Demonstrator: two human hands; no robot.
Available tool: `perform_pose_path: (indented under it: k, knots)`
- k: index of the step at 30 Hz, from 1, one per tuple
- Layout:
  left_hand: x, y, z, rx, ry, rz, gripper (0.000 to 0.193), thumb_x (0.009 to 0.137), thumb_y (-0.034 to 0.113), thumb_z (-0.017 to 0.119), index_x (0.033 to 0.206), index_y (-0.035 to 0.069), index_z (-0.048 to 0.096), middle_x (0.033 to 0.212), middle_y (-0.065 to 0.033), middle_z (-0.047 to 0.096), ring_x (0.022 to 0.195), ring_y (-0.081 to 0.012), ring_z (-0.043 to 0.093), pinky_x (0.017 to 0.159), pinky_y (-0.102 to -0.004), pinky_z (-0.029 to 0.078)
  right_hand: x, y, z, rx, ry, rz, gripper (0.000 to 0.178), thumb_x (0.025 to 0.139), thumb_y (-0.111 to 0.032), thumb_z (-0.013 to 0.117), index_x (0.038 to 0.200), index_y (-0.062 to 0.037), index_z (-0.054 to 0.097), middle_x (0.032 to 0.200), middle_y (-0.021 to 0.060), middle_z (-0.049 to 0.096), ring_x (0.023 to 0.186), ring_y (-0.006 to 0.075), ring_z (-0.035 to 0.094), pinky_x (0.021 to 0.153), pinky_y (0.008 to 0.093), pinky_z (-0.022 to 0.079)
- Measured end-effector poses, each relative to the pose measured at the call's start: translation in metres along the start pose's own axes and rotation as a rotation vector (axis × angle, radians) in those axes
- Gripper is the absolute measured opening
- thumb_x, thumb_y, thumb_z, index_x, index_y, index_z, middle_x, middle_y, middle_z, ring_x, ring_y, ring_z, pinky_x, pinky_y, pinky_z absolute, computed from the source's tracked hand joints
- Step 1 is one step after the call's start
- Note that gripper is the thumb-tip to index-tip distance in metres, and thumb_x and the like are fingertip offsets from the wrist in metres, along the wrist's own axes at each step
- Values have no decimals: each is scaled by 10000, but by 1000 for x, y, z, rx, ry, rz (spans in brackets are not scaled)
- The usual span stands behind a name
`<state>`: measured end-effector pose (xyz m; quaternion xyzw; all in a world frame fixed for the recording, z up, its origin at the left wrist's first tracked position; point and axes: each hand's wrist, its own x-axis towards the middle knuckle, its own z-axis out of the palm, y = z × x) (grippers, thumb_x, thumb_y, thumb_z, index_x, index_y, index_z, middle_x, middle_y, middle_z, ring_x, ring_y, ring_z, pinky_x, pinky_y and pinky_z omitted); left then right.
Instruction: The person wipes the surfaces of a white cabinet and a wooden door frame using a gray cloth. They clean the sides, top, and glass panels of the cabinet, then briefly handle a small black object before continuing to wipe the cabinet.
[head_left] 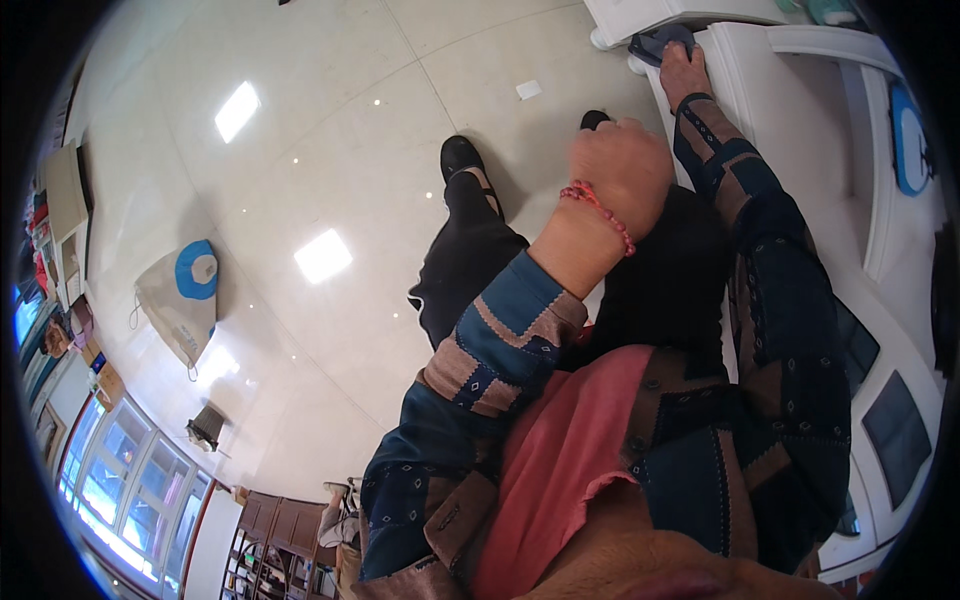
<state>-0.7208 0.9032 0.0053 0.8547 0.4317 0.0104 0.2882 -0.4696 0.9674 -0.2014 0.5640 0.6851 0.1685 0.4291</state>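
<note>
My left hand (622, 168), with a red beaded bracelet (600, 208) at its wrist, hovers over my right leg in front of my body. I see its back and knuckles; the fingers curl under, so anything inside them is hidden. Farther out on the right, my right hand (685, 76) reaches to the edge of a white piece of furniture (728, 75). Its fingers close on a dark grey-blue cloth (658, 45), which looks folded and lies against the white edge. A black shoe (462, 158) shows on my left foot.
White furniture with open frames (880, 200) lines my right side. On the glossy tiled floor lie a small white scrap (529, 90), a beige bag with a blue patch (175, 305), and a dark basket (206, 427). Another person (342, 535) is partly visible at the bottom.
</note>
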Motion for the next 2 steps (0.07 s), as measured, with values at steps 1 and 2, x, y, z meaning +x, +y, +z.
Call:
perform_pose_path:
  k: [1,2]
  knots:
    - [3,-1,-1,14,-16,-10,131,723,112,581,825,36,615,901,-129,613,836,-290,627,684,-384,519,7,-7,3,-12,-62,-34,636,754,-235,635,1314,-21,422,1364,63,404,1254,240,307,1035,491,227]
    - [5,-2,-2,27,-33,-20,147,717,114,591,837,32,615,919,-130,617,863,-295,625,699,-380,519,14,-13,6,-25,-124,-68,639,762,-239,631,1322,-21,413,1373,74,395,1274,237,290,1046,497,214]
